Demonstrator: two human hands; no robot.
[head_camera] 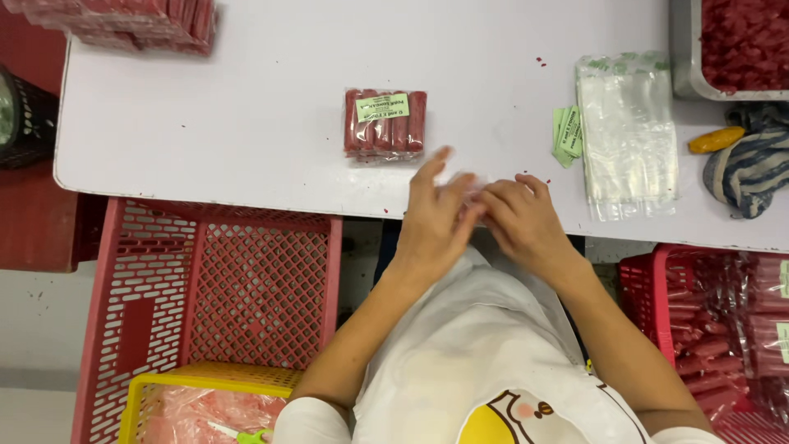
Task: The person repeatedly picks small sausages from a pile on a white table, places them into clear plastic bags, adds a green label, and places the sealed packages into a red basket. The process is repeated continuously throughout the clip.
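Head view: clear bag (467, 187) between both hands (481, 215).

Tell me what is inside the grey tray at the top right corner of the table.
The grey tray holds many red pieces, piled closely. Its bottom is covered by them, and the frame cuts off part of the tray.

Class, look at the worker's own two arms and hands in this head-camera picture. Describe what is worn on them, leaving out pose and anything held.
Both hands, the left hand and the right hand, are bare: no gloves, rings, watch or bracelets show. The forearms are uncovered too. Short white sleeves end near the elbows, part of a white top with a yellow cartoon print on the front.
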